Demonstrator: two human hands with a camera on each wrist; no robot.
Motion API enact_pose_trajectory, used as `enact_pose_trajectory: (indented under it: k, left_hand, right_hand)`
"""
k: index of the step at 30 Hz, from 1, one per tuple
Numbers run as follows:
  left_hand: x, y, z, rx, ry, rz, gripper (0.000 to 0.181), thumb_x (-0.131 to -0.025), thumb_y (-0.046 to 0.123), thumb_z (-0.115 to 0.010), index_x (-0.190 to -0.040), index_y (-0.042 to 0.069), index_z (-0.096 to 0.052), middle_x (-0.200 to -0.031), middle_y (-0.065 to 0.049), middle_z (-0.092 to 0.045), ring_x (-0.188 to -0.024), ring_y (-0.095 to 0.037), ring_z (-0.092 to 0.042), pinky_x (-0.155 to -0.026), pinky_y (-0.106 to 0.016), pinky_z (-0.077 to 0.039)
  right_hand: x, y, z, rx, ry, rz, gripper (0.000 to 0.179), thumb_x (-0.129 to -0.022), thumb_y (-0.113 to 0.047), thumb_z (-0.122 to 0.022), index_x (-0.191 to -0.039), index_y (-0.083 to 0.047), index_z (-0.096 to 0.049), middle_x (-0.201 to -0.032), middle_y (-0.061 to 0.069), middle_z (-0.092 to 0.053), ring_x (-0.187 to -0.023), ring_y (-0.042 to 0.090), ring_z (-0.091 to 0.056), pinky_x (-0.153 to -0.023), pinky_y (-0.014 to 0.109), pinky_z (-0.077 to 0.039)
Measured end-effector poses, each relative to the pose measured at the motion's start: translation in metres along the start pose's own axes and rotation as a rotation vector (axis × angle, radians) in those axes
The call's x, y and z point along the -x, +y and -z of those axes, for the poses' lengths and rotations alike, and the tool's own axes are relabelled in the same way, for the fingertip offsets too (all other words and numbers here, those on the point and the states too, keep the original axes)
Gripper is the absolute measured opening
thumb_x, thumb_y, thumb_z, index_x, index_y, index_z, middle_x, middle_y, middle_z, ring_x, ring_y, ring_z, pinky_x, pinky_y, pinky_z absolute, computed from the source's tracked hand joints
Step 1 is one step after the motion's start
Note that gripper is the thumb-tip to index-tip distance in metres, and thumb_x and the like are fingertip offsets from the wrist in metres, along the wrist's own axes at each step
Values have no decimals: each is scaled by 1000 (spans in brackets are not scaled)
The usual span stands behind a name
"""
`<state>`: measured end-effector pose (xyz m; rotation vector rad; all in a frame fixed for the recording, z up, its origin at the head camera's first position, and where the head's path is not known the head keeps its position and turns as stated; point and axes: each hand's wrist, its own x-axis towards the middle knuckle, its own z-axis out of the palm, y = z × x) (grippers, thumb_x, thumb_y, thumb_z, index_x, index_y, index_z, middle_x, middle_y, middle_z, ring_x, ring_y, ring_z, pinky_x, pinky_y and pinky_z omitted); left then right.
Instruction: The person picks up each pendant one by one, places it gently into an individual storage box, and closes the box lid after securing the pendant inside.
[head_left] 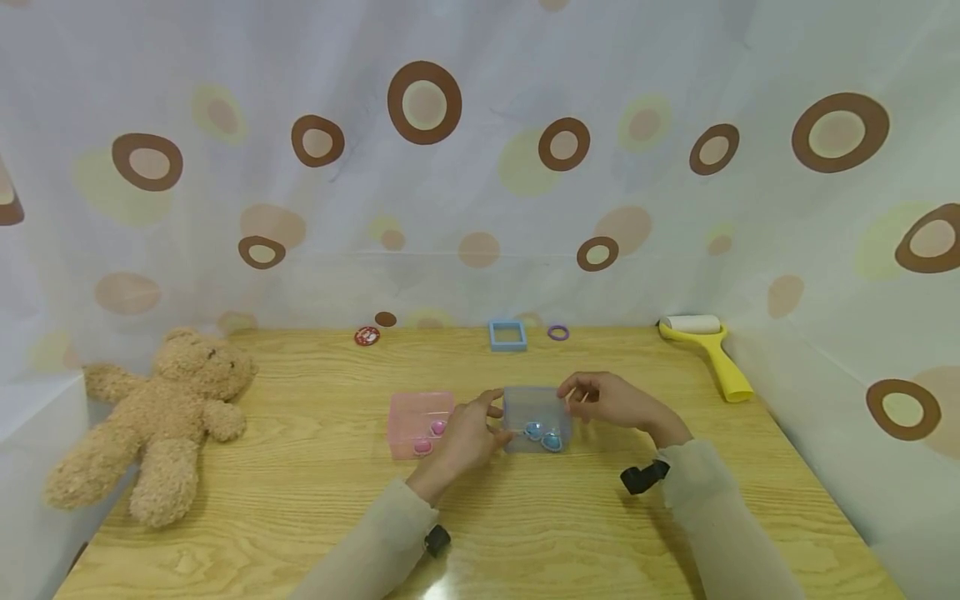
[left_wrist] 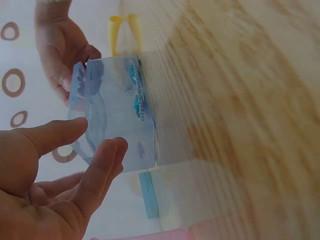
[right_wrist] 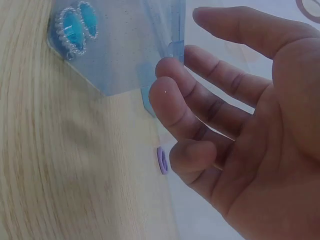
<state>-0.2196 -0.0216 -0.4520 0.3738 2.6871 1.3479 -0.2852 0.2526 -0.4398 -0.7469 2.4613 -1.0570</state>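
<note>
A clear blue plastic box (head_left: 531, 405) stands on the table between both hands. Inside it lie two blue gem-like ornaments (left_wrist: 137, 90) with beaded rims. My left hand (head_left: 467, 435) is at the box's left side, thumb and fingers spread apart around its near edge; whether the tips touch is hard to tell. At the far right corner is my right hand (head_left: 617, 402), its fingers loosely bent by the box's upper edge and its thumb held away, as the right wrist view shows. Left of the left hand sits a pink clear box (head_left: 410, 407) holding two pink ornaments (head_left: 423, 447).
Along the table's back lie a red round badge (head_left: 367, 336), a light blue square frame (head_left: 507, 346) and a purple ring (head_left: 558, 332). A yellow-handled lint roller (head_left: 712, 350) is at the right. A teddy bear (head_left: 168, 408) lies at the left. Patterned curtain (head_left: 480, 200) encloses the table.
</note>
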Motion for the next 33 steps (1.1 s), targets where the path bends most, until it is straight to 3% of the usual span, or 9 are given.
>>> enact_pose_trajectory:
  k: [6, 10, 22, 29, 33]
  left_hand:
    - [2, -1, 1, 10, -5, -25, 57, -90, 17, -75, -141, 3, -53, -123, -22, -68, -95, -29, -75, -78, -38, -62]
    - [1, 0, -1, -2, 4, -17, 51, -94, 21, -70, -140, 5, -54, -122, -21, -69, -97, -31, -74, -79, -40, -61]
    - [1, 1, -3, -11, 25, -20, 51, -92, 21, -73, -137, 5, -56, -118, -20, -70, -92, -28, -75, -76, -38, -61]
    - [5, 1, 1, -20, 11, -9, 48, -94, 17, -70, -138, 3, -56, -124, -19, -68, -96, -28, -74, -73, -33, -61]
    - [8, 0, 13, -30, 35, -47, 38, -94, 13, -68, -129, 0, -63, -122, -20, -69, -93, -28, -75, -70, -30, -61]
  right_hand:
    - [1, -4, -3, 28, -24, 13, 32, -95, -20, -69, -124, -8, -61, -100, 9, -67, -83, 20, -65, -72, 29, -55]
    - [2, -6, -4, 20, -29, 13, 35, -93, -15, -69, -125, -3, -59, -101, 12, -66, -82, 21, -64, -71, 29, -55]
    - [-1, -4, -4, 37, -41, -1, 36, -94, -16, -69, -127, -7, -59, -99, 7, -65, -83, 21, -64, -71, 31, -56]
    - [3, -6, 0, 77, 13, 13, 34, -95, -22, -69, -127, -12, -61, -102, 5, -71, -88, 16, -67, -75, 28, -56]
    - [7, -8, 7, 115, 72, 11, 30, -98, -26, -65, -124, -11, -64, -103, 3, -71, -88, 14, -65, -75, 29, -54]
